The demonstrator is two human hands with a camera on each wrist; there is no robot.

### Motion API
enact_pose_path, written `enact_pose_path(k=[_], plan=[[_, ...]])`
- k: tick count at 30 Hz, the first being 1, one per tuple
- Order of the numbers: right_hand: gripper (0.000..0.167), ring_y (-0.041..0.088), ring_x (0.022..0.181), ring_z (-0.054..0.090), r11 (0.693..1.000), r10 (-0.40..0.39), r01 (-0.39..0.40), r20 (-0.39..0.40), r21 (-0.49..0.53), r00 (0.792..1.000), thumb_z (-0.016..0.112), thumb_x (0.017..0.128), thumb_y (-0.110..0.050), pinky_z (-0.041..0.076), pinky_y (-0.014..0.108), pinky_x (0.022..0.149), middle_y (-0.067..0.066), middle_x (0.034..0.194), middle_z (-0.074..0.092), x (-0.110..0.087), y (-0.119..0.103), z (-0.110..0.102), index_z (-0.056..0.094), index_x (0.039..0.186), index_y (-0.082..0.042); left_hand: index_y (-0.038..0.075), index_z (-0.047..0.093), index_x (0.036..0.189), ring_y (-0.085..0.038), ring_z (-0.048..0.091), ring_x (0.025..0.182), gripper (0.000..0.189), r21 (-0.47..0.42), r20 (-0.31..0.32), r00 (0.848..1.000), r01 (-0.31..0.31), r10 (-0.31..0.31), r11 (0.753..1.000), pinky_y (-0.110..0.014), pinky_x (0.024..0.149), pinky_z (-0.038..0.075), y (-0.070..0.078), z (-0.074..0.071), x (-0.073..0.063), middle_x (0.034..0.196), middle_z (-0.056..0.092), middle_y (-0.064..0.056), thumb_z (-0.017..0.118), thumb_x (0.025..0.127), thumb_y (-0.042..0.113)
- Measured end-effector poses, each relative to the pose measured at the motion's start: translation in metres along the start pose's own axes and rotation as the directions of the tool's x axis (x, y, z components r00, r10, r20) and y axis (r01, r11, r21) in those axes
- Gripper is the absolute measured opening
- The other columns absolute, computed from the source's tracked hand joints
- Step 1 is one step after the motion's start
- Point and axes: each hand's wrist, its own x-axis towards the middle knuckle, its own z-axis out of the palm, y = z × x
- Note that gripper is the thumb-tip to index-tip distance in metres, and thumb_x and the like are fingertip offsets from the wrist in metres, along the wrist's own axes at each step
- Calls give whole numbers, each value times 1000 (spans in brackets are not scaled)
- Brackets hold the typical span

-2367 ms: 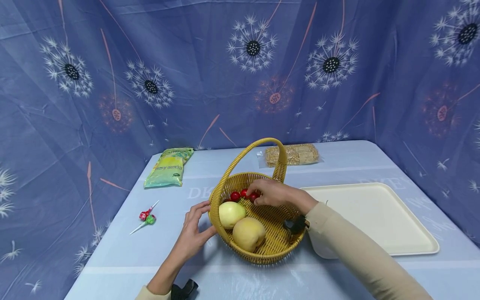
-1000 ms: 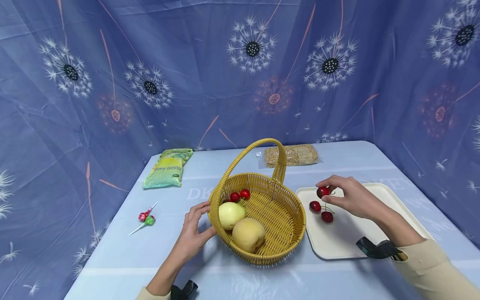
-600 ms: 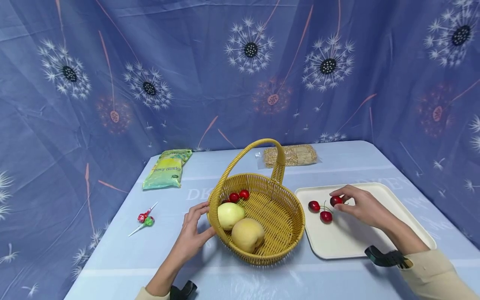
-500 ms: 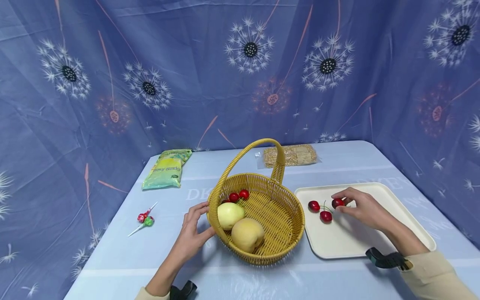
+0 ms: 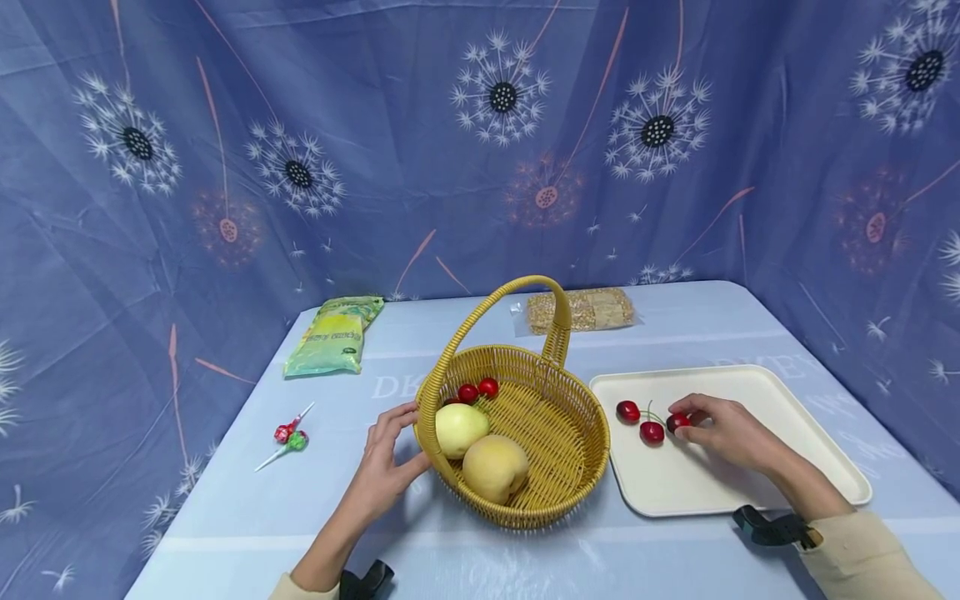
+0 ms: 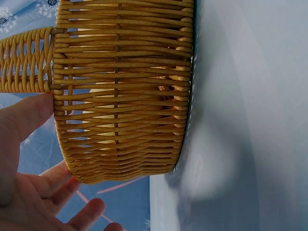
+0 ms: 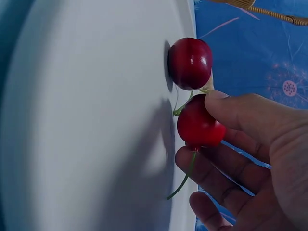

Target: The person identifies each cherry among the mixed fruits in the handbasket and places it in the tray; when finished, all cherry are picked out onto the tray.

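Note:
My right hand [image 5: 727, 429] pinches a dark red cherry [image 5: 678, 422] between thumb and fingers, low over the cream tray [image 5: 750, 492]; in the right wrist view the cherry's [image 7: 199, 122] green stem hangs down toward the tray. Two more cherries [image 5: 652, 433] lie on the tray just left of it. My left hand [image 5: 386, 458] touches the left side of the wicker basket [image 5: 570, 400] beside its handle, fingers spread. Inside the basket are a pale green apple-like fruit [image 5: 461, 431], a yellow peach-like fruit [image 5: 496, 469] and small red fruits [image 5: 488, 387], partly hidden.
A green and yellow packet [image 5: 330, 337] lies at the back left. Two lollipops [image 5: 288, 435] are on the left of the table. A clear pack of grainy tan food [image 5: 581, 311] lies behind the basket, whose tall handle [image 5: 517, 287] arches up.
My right hand has gone from inside the basket to the tray with a cherry, then lowered it beside the other two. The left hand stays at the basket.

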Motion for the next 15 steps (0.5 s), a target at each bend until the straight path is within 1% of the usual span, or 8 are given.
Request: enact_pose_path(k=[7, 13, 15], plan=[[27, -6, 81, 57, 1000, 13, -14, 37, 13, 999, 72, 82, -22, 46, 24, 76, -7, 91, 69, -2, -1, 1, 66, 106, -13, 13, 55, 124, -27, 33, 129, 52, 0, 4, 1000, 14, -14, 1000, -58, 101, 29, 0, -1, 0, 143, 41, -6, 76, 78, 22], [29, -6, 82, 57, 1000, 12, -12, 30, -2, 999, 72, 82, -23, 46, 27, 78, -7, 91, 69, -3, -1, 1, 65, 109, -13, 12, 55, 124, -27, 33, 129, 52, -6, 4, 1000, 11, -11, 1000, -57, 100, 29, 0, 0, 0, 143, 42, -7, 76, 78, 21], [31, -4, 83, 57, 1000, 6, -6, 20, -13, 1000, 73, 81, -24, 45, 29, 79, -7, 92, 69, -3, -2, 0, 65, 110, -13, 12, 55, 124, -27, 33, 129, 52, -10, 4, 1000, 10, -10, 1000, -57, 100, 29, 0, 0, 0, 143, 42, -7, 76, 78, 21]])
